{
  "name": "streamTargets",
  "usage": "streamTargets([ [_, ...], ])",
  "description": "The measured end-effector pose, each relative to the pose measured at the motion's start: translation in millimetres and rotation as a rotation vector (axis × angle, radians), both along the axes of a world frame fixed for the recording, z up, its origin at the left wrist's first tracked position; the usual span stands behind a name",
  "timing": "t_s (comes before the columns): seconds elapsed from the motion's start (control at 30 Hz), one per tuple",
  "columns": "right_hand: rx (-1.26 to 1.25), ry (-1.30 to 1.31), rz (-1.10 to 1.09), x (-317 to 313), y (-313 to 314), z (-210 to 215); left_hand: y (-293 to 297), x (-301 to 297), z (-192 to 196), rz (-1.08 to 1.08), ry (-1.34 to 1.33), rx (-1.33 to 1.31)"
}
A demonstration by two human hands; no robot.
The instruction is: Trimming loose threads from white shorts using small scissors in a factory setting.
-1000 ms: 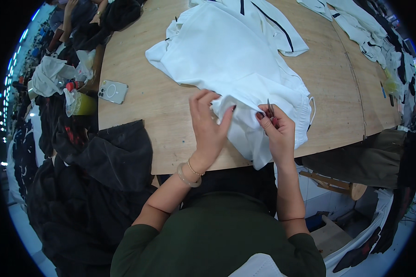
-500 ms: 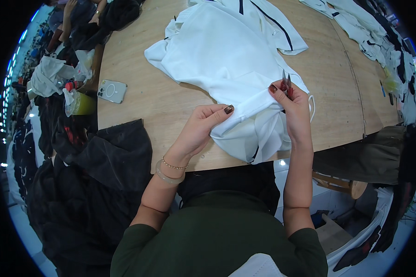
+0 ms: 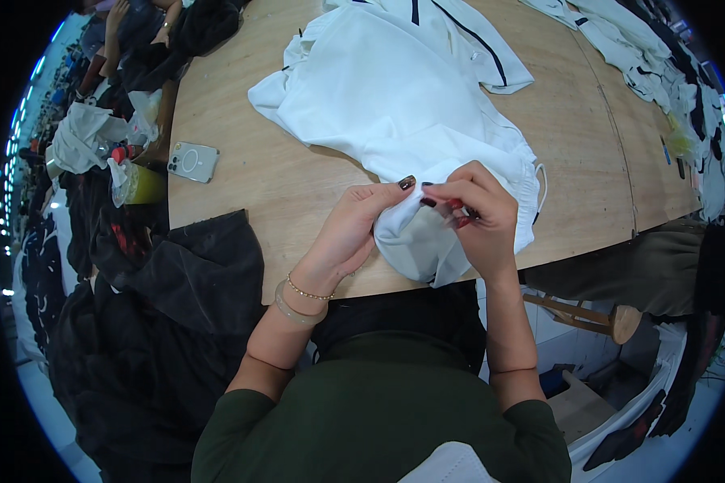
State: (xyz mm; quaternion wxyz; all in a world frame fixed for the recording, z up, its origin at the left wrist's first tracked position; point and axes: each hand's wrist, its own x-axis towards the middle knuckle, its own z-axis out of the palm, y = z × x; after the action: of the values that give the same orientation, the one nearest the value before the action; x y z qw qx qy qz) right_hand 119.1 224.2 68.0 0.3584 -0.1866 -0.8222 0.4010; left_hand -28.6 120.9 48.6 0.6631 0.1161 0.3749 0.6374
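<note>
A white garment [image 3: 403,97] with dark stripes lies spread on the table, its near end gathered at the front edge. My left hand [image 3: 350,225] is closed, thumb on top, pinching a fold of that white cloth. Close beside it, my right hand [image 3: 489,217] is closed round small red-handled thread snips [image 3: 461,216], which are smeared by motion. Its thumb and fingertip meet at the same fold, near my left thumb. Whether the snips' blades touch the cloth cannot be made out. A white drawstring loop [image 3: 542,189] hangs off the garment's right side.
The wooden table [image 3: 242,169] carries a phone [image 3: 193,162] at left. Left of the table stand a cup of yellow-green drink [image 3: 143,185] and dark cloth [image 3: 193,274]. More white garments [image 3: 620,48] lie far right. A wooden stool [image 3: 620,324] is below the right edge. Another person's arm [image 3: 114,36] shows far left.
My right hand has moved left and down from the garment's right part to beside my left thumb, carrying the snips. The cloth's near end has bunched closer together.
</note>
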Motion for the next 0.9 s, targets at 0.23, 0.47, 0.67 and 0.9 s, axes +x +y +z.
streamTargets([
  [0.23,-0.401,0.075,-0.218,4,7,0,-3,3,0,0.106,-0.002,0.033],
  [0.47,-0.140,0.058,-0.251,14,-3,-11,-1,7,0,0.115,-0.188,0.019],
  [0.67,0.098,0.081,-0.259,4,-3,-11,-3,11,-1,0.081,-0.232,0.004],
  [0.9,0.012,0.074,-0.265,3,-4,-11,0,14,1,0.156,-0.237,-0.033],
])
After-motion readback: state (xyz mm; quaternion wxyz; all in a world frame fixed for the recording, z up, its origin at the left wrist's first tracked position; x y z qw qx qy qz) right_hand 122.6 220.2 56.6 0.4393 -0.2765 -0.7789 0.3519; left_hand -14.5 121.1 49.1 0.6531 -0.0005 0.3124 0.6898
